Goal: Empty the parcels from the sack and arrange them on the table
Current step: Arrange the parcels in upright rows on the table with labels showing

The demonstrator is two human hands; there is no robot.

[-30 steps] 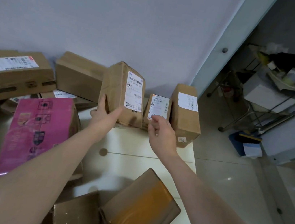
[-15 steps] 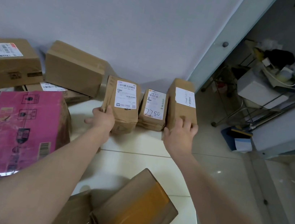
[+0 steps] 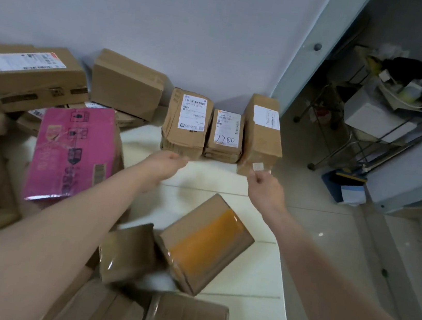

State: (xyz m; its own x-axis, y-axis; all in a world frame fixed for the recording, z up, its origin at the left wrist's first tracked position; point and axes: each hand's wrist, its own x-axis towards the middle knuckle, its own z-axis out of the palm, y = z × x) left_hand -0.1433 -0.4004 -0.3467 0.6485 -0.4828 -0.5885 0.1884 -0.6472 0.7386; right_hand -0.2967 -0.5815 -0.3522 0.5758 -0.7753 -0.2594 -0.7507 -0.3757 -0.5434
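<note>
While three labelled parcels stand at twelve o'clock on the desk, our left grip and right grip hover empty and loosely curled. We should nudge their fronts flush with flat palms.

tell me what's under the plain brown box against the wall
The plain brown box rests on a flatter cardboard parcel; only its front edge and a label corner show. The rest is covered.

Cluttered wire rack stands near blue bin.
</note>
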